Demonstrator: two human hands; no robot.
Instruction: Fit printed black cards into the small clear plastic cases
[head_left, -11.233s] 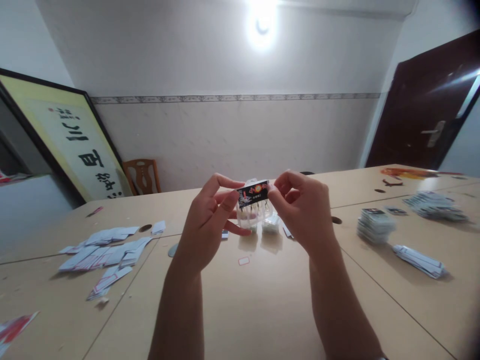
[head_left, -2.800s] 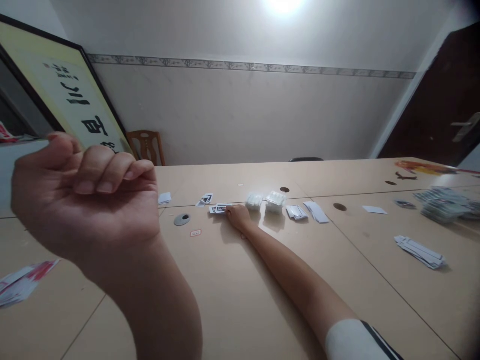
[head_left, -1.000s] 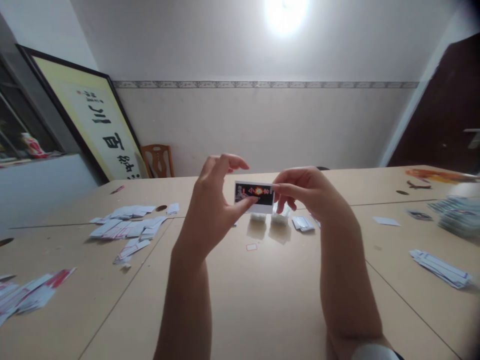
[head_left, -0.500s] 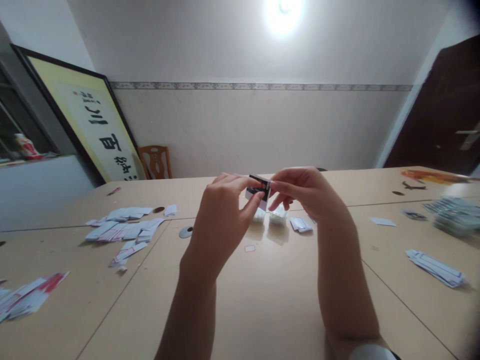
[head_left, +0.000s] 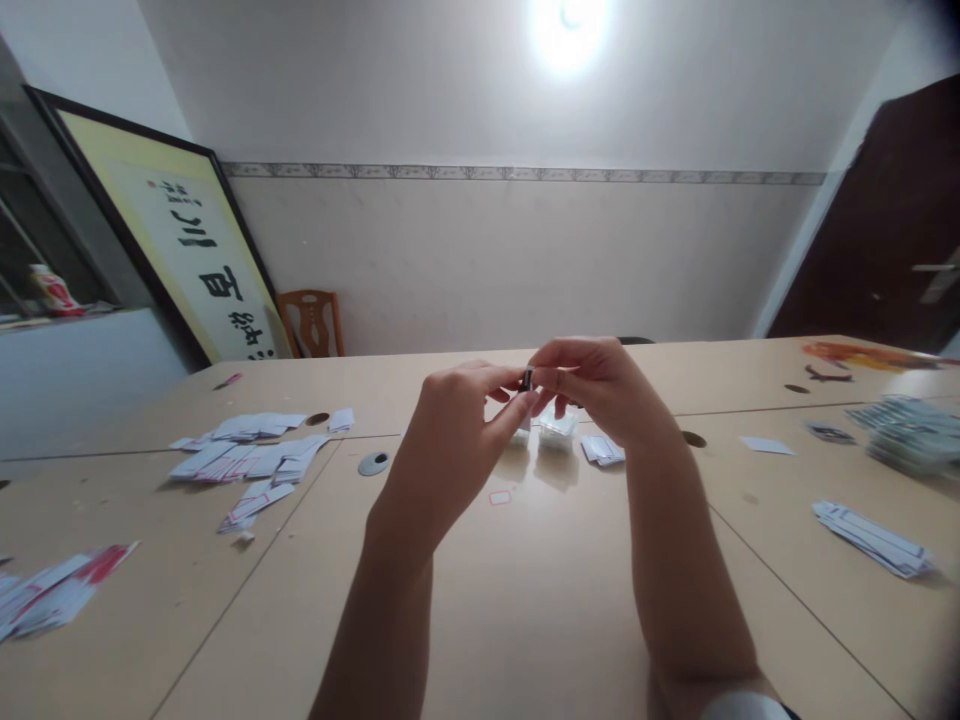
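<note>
Both my hands are raised over the middle of the tan table (head_left: 525, 600). My left hand (head_left: 450, 440) and my right hand (head_left: 592, 385) pinch a small black printed card (head_left: 527, 380) between their fingertips. The card is folded or turned edge-on, so only a thin dark sliver shows. Just behind my hands, on the table, stand two small clear packets (head_left: 559, 428), one partly hidden. A small pile of cards (head_left: 602, 449) lies right of them.
Loose white cards (head_left: 247, 460) are scattered at the left, with more at the near left edge (head_left: 45, 595). Card stacks lie at the right (head_left: 874, 538) and far right (head_left: 907, 430). A grey disc (head_left: 373, 463) lies on the table. Behind stand a framed scroll (head_left: 172, 250), a wooden chair (head_left: 309, 322) and a dark door (head_left: 877, 250).
One second ago the card faced me flat between both hands. It has since been folded or turned until only its edge shows, and my hands have closed together.
</note>
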